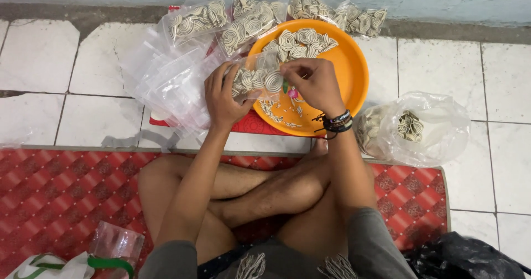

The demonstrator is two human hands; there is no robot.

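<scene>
My left hand (224, 94) holds a small clear plastic bag (255, 79) partly filled with pale spiral snack discs, over the left edge of an orange round tray (345, 69). My right hand (315, 82) pinches at the bag's mouth, fingers closed on a spiral disc or the bag edge; dark bracelets circle that wrist. More spiral discs (301, 40) lie loose at the tray's far side, with crumbs near its front.
Filled small bags (249, 19) line the wall behind the tray. A pile of empty clear bags (166, 80) lies left. A large clear bag of discs (409, 128) sits right on white tiles. I sit cross-legged on a red patterned mat (61, 193).
</scene>
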